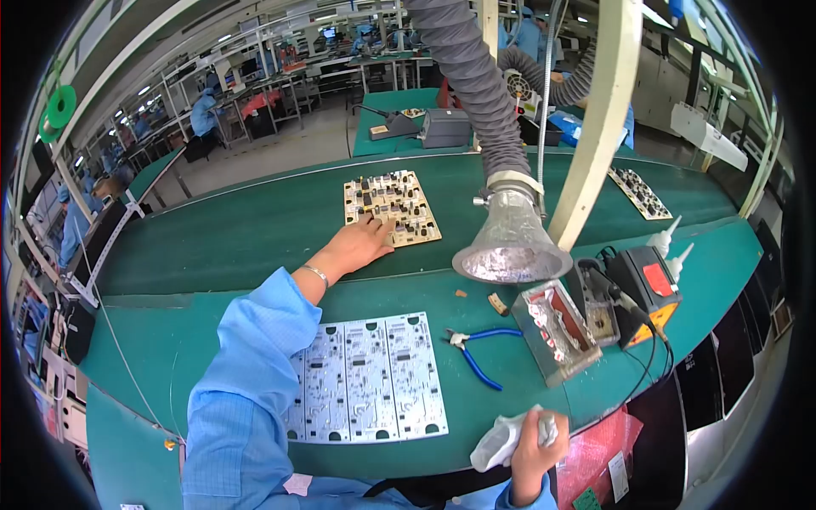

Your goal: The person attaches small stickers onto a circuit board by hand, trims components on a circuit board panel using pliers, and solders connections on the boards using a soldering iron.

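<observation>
My left hand (359,244) reaches forward onto the near left edge of a tan circuit board (408,204) crowded with components. Its fingers are spread on the board. Near the bottom right, my right hand (537,442) is closed around a crumpled white cloth (501,440). A pale panel of circuit boards (370,378) lies flat on the green bench, partly covered by my left sleeve. To its right are blue-handled cutters (483,350) with their handles apart.
A metal fume hood (512,246) hangs from a grey hose above the bench. At the right stand a metal box (557,331) and a soldering station (643,297). Another populated board (639,194) lies at the back right. Red bubble wrap (599,455) is below.
</observation>
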### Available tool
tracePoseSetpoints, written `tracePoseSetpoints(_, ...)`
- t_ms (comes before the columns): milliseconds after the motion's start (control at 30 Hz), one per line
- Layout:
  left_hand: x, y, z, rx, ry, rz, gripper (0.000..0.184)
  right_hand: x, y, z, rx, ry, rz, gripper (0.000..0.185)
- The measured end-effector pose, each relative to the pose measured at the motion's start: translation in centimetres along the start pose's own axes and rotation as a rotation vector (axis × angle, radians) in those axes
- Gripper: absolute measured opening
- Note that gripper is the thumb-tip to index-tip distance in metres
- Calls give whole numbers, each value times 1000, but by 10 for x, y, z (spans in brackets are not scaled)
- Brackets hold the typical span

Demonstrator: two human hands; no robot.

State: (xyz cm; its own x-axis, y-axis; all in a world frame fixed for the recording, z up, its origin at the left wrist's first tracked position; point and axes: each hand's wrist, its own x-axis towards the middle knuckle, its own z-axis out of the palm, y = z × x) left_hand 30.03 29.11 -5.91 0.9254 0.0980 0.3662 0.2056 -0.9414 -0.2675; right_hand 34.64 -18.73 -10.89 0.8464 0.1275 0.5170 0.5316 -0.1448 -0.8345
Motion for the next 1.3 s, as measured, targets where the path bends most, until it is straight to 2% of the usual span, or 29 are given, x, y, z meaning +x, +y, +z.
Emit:
tracePoseSetpoints(100,6,-13,5,137,32,41,39,0,-4,1,-44,-35,-20,9)
tracePoseSetpoints(133,9,-18,-11,63,31,-31,30,-2,-1,1,-63,-26,-15,9)
tracePoseSetpoints(167,9,-37,-7,-5,202,-26,25,-3,1,1,-82,-13,-12,8)
tracePoseSetpoints(233,4,-63,-36,42,349,-19,16,-3,2,2,-109,-15,-22,8)
tracePoseSetpoints(300,-17,-99,-52,16,282,-411,17,-3,4,2,-117,-13,-33,7)
tracePoseSetpoints(367,-45,-125,-85,-177,528,-731,24,-4,3,1,-124,-16,-24,7)
tracePoseSetpoints(433,-102,-182,-97,-112,761,-727,33,-2,2,1,-123,-22,-5,6)
tracePoseSetpoints(500,-169,-177,-119,-982,944,-1062,39,-2,3,1,-112,-30,-26,7)
tracePoseSetpoints(533,-206,-171,-132,-1193,981,-1176,40,-2,9,-1,-93,-37,-20,8)
tracePoseSetpoints(600,-278,-139,-153,-1251,1020,-1435,37,-1,11,2,-30,-43,-12,9)
tracePoseSetpoints(633,-317,-126,-155,-1285,1121,-1462,35,-1,11,3,-27,-56,-10,9)
tracePoseSetpoints(733,-406,-68,-176,-1186,1213,-1635,36,2,7,4,-7,-77,-10,12)
tracePoseSetpoints(833,-459,-23,-186,-1129,1272,-1725,38,4,7,4,25,-109,-96,12)
tracePoseSetpoints(967,-498,4,-177,-1125,1450,-1802,39,4,7,0,44,-158,-86,13)
tracePoseSetpoints(1167,-472,17,-176,-1224,1766,-1722,41,3,3,3,19,-120,-119,13)
tracePoseSetpoints(1300,-468,-4,-171,-1044,1800,-1730,39,3,3,3,27,-128,-143,13)
